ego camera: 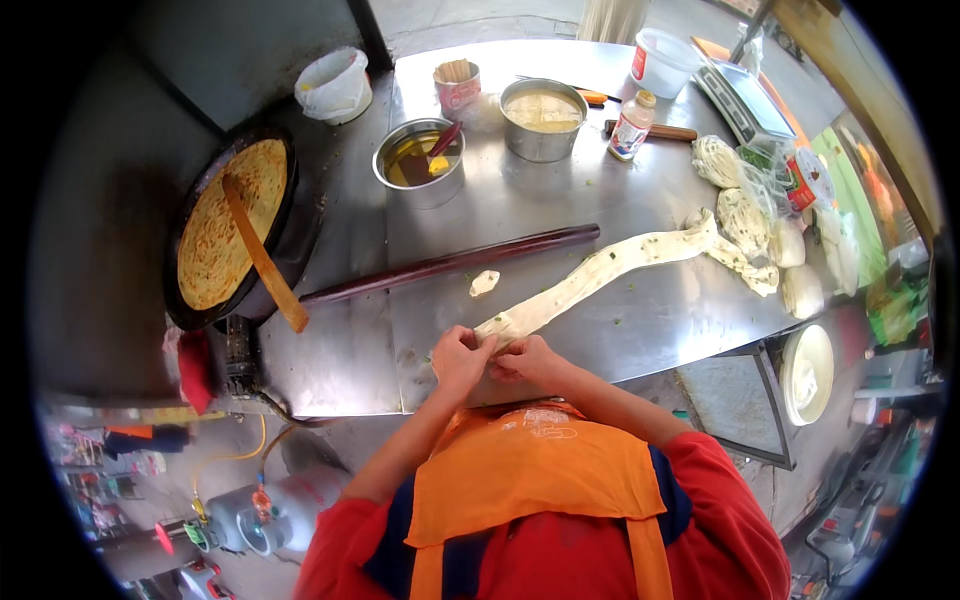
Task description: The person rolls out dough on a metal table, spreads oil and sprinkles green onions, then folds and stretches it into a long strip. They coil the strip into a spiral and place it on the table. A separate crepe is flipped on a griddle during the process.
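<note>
A long strip of dough [592,271] flecked with chopped green onion runs diagonally across the steel table [570,191], its far end folded over at the right. My left hand [460,358] pinches the near end of the strip between thumb and fingers. Close beside it, my right hand [530,361] grips the same end with curled fingers. A small loose dough piece [484,283] lies above my left hand. Past that rests a dark wooden rolling pin [457,262], slanting across the tabletop.
At the left, a wooden spatula [262,251] lies across a flatbread [225,247] in a round pan [174,300]. Metal pots of oil [405,166] and pale paste [544,111] stand behind the rolling pin. Bagged coiled dough [742,217] sits right, near a scale [739,112]. Gas cylinders [300,502] stand below left.
</note>
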`<state>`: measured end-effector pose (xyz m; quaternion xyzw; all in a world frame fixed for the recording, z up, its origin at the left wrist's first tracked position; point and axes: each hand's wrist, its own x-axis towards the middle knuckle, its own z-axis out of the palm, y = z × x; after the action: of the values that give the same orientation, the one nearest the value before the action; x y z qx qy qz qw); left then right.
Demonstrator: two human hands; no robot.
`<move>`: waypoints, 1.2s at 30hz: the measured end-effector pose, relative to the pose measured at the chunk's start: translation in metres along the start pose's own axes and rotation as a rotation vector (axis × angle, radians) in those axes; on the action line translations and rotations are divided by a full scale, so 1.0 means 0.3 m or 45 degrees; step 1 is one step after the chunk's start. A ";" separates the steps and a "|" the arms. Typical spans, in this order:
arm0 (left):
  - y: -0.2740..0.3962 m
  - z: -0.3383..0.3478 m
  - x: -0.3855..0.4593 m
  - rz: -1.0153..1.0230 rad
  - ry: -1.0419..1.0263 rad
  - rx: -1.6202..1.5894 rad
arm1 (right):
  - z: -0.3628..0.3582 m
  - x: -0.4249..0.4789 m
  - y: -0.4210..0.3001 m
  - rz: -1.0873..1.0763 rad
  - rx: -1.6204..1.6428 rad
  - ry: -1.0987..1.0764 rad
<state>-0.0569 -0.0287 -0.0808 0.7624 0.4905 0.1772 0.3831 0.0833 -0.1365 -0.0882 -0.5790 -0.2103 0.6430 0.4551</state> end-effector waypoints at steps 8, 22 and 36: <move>0.199 0.107 0.037 -0.018 -0.144 -0.549 | -0.134 -0.099 -0.047 -0.184 0.182 0.243; 0.267 0.258 0.078 -0.310 -0.289 -0.573 | -0.333 -0.136 -0.065 -0.113 0.226 0.147; 0.553 0.509 0.154 -0.513 -0.375 -0.604 | -0.651 -0.139 -0.076 -0.323 0.144 0.607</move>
<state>0.1644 -0.0879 -0.0582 0.5572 0.5159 0.0952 0.6436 0.2702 -0.2098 -0.0941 -0.6566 -0.1318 0.4372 0.6002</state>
